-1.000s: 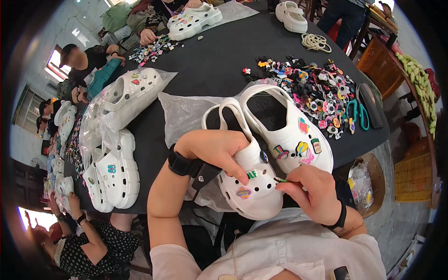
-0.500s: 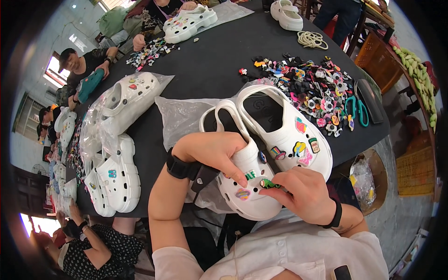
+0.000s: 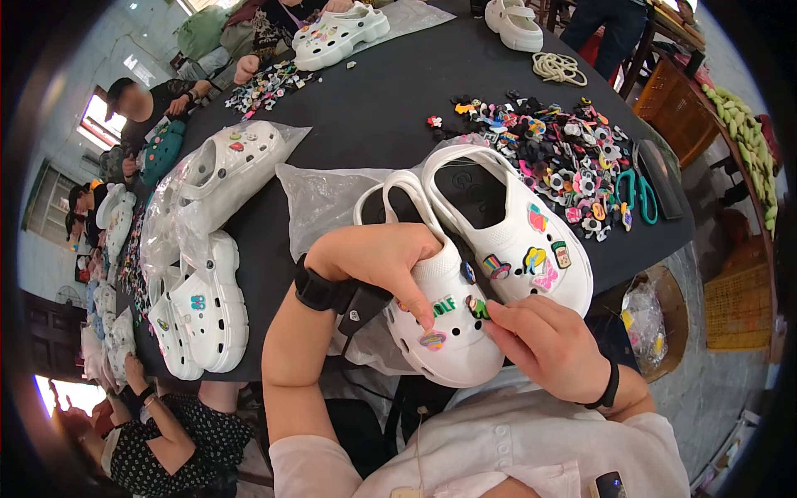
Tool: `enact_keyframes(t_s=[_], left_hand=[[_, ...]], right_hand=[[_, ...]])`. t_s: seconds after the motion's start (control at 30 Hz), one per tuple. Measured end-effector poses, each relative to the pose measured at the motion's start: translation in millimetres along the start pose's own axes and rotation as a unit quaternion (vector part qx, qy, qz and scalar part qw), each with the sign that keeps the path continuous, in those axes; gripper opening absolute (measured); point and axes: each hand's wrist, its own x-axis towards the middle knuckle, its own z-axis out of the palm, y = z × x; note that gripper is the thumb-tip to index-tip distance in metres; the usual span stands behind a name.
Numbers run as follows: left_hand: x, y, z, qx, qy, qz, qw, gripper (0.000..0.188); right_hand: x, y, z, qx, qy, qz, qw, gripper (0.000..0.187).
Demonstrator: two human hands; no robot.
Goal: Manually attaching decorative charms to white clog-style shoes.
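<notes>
A white clog [image 3: 452, 358] is held near the table's front edge, toe toward me. My left hand [image 3: 374, 256] grips it, fingers inside the opening and thumb down on its top. Between the thumb and fingertips of my right hand [image 3: 552, 344] is a green shoe charm [image 3: 477, 308], pinched against the clog's upper by its holes; whether its stem is in a hole is hidden. Green letter charms and an oval pink charm [image 3: 432, 340] sit on the same clog. A second white clog [image 3: 508, 228] beside it on the right carries several colourful charms.
A heap of loose charms [image 3: 573, 158] spreads beyond the clogs, with teal scissors [image 3: 638, 197] at its right. White clogs [image 3: 220, 311], partly in plastic, stand at left. Rope [image 3: 559, 70] lies far right. Other people work around the table, one holding a teal clog [image 3: 162, 153].
My right hand has shifted slightly with the green charm, which now sits a little higher on the clog and more upright. At far left, a person has turned the teal clog.
</notes>
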Motion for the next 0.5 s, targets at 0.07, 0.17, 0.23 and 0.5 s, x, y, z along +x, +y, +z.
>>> enact_keyframes(t_s=[0.07,0.17,0.23,0.5], left_hand=[[0.0,-0.4,0.2,-0.007,-0.004,0.001,1.000,0.037],[0.4,-1.4,0.4,-0.011,0.003,0.005,1.000,0.036],[3.4,-4.0,-0.3,-0.016,-0.005,0.003,1.000,0.037],[3.4,-7.2,-0.6,-0.034,-0.004,0.015,0.999,0.044]], right_hand=[[2.8,0.1,1.4,-0.011,0.018,0.002,1.000,0.029],[6.9,-1.4,2.0,-0.013,0.024,0.001,1.000,0.030],[7.7,0.1,5.0,-0.014,0.037,0.001,0.999,0.029],[9.2,0.0,5.7,-0.023,0.022,-0.020,0.999,0.026]])
